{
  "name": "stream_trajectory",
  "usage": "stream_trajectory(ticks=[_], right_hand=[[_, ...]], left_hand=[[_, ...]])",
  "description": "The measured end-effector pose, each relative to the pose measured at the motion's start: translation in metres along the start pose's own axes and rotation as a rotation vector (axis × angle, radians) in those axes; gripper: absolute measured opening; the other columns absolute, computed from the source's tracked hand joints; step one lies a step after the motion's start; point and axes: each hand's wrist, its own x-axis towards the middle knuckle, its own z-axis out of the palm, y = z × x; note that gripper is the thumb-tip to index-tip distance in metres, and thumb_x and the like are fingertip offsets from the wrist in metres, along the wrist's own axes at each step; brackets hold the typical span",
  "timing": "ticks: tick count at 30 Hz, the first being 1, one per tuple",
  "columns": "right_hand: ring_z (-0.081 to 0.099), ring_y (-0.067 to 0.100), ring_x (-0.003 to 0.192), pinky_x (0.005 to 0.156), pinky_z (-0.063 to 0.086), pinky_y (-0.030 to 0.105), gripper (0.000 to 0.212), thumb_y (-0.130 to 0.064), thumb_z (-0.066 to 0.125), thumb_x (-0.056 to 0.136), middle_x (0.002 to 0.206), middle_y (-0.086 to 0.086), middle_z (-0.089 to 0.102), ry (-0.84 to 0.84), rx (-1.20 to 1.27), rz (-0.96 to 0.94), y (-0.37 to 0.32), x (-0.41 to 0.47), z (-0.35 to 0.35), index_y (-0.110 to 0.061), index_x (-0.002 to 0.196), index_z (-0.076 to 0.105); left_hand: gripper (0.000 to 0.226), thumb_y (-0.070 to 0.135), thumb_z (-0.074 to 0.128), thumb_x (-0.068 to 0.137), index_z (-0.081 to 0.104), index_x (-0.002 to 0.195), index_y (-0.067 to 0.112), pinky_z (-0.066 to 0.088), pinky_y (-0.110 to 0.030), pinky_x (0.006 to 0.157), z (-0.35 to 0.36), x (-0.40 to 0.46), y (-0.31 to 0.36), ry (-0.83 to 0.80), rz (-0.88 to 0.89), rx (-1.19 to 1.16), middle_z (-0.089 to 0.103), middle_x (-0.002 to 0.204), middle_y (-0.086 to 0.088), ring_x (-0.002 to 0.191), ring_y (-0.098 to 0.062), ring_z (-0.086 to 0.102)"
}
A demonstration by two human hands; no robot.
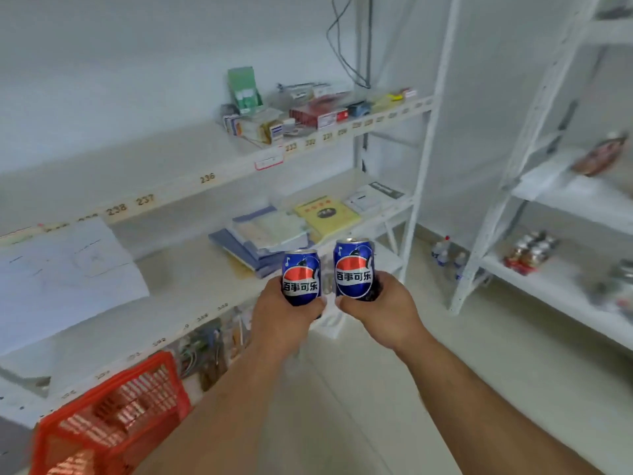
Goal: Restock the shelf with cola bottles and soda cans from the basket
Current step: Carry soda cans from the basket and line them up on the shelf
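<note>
Head view. Two blue soda cans carried upright and side by side in front of a white shelf unit. The left hand (286, 315) wraps the lower body of the left can (301, 277); the right hand (380, 310) wraps the lower body of the right can (354, 269). Each grip is clamped round its can from below and behind, labels facing the camera, tops free. The cans stand close together but apart, over the front edge of the middle shelf (191, 289), beside a stack of booklets (270, 234). The red basket (113, 413) sits at lower left, near the shelf's lower level; its contents cannot be made out.

Handling, as judged: a filled can is moderately heavy and rigid, with a smooth, possibly slippery wall that dents under hard squeezing. A mid-body hold with fingers around the cylinder suits it; the base should meet the shelf flat, on a bare patch away from the papers (68, 269), lest it tip.
</note>
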Motion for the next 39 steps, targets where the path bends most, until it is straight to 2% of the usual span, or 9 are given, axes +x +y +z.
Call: stream_trajectory(ticks=[6, 11, 15, 18, 20, 23, 27, 32, 39], right_hand=[[0.074, 0.002, 0.087, 0.077, 0.059, 0.024, 0.05, -0.033, 0.092, 0.071, 0.099, -0.012, 0.078, 0.245, 0.026, 0.059, 0.04, -0.01, -0.127, -0.028, 0.115, 0.07], [0.072, 0.0, 0.084, 0.065, 0.051, 0.012, 0.045, -0.032, 0.091, 0.075, 0.098, -0.014, 0.077, 0.452, 0.026, 0.115, 0.057, -0.034, -0.206, -0.029, 0.114, 0.069], [0.073, 0.004, 0.088, 0.079, 0.061, 0.027, 0.048, -0.033, 0.09, 0.074, 0.099, -0.013, 0.077, 0.641, 0.021, 0.168, 0.066, -0.054, -0.252, -0.027, 0.116, 0.069], [0.073, 0.007, 0.092, 0.086, 0.063, 0.036, 0.05, -0.034, 0.091, 0.072, 0.101, -0.012, 0.077, 0.766, 0.015, 0.205, 0.071, -0.072, -0.279, -0.027, 0.115, 0.067], [0.073, 0.007, 0.093, 0.084, 0.062, 0.033, 0.053, -0.033, 0.093, 0.073, 0.103, -0.012, 0.076, 0.848, 0.014, 0.226, 0.072, -0.087, -0.294, -0.026, 0.118, 0.065], [0.073, 0.007, 0.093, 0.077, 0.058, 0.025, 0.054, -0.03, 0.093, 0.074, 0.103, -0.01, 0.076, 0.959, 0.022, 0.257, 0.073, -0.107, -0.314, -0.025, 0.12, 0.065], [0.074, 0.008, 0.092, 0.082, 0.06, 0.028, 0.054, -0.029, 0.093, 0.074, 0.101, -0.01, 0.077, 1.09, 0.043, 0.29, 0.082, -0.133, -0.342, -0.023, 0.121, 0.067], [0.073, 0.007, 0.094, 0.074, 0.056, 0.022, 0.053, -0.028, 0.093, 0.075, 0.105, -0.01, 0.076, 1.186, 0.064, 0.291, 0.098, -0.163, -0.389, -0.026, 0.12, 0.065], [0.074, 0.007, 0.095, 0.088, 0.062, 0.034, 0.054, -0.027, 0.094, 0.074, 0.104, -0.01, 0.077, 1.237, 0.089, 0.287, 0.135, -0.204, -0.487, -0.028, 0.12, 0.065]], left_hand=[[0.045, 0.027, 0.091, 0.075, 0.062, 0.11, 0.03, 0.053, -0.024, 0.069, 0.113, -0.019, 0.072, -0.22, 0.149, -0.003, 0.072, 0.099, 0.01, 0.088, -0.007, 0.07], [0.043, 0.025, 0.091, 0.074, 0.061, 0.103, 0.034, 0.048, -0.019, 0.063, 0.189, -0.037, 0.121, -0.403, 0.267, -0.002, 0.073, 0.095, 0.011, 0.082, -0.001, 0.069], [0.052, 0.026, 0.092, 0.073, 0.062, 0.115, 0.03, 0.054, -0.021, 0.069, 0.239, -0.051, 0.151, -0.551, 0.322, -0.018, 0.073, 0.102, 0.011, 0.09, -0.006, 0.071], [0.048, 0.023, 0.091, 0.074, 0.062, 0.112, 0.03, 0.048, -0.014, 0.062, 0.271, -0.06, 0.167, -0.653, 0.371, -0.038, 0.072, 0.1, 0.012, 0.087, -0.002, 0.069], [0.046, 0.023, 0.091, 0.073, 0.063, 0.109, 0.028, 0.05, -0.016, 0.062, 0.291, -0.067, 0.176, -0.724, 0.397, -0.042, 0.073, 0.098, 0.01, 0.084, -0.003, 0.07], [0.051, 0.025, 0.092, 0.07, 0.063, 0.112, 0.027, 0.057, -0.026, 0.072, 0.32, -0.08, 0.186, -0.825, 0.43, -0.049, 0.073, 0.098, 0.011, 0.087, -0.007, 0.071], [0.053, 0.025, 0.092, 0.07, 0.061, 0.113, 0.029, 0.057, -0.025, 0.07, 0.352, -0.107, 0.198, -0.944, 0.471, -0.054, 0.072, 0.101, 0.012, 0.091, -0.008, 0.071], [0.054, 0.026, 0.093, 0.072, 0.059, 0.114, 0.032, 0.047, -0.015, 0.062, 0.397, -0.147, 0.221, -1.043, 0.516, -0.055, 0.07, 0.102, 0.015, 0.09, 0.001, 0.067], [0.055, 0.025, 0.092, 0.072, 0.061, 0.117, 0.034, 0.052, -0.02, 0.069, 0.485, -0.221, 0.264, -1.078, 0.549, -0.052, 0.071, 0.101, 0.018, 0.091, 0.002, 0.067]])
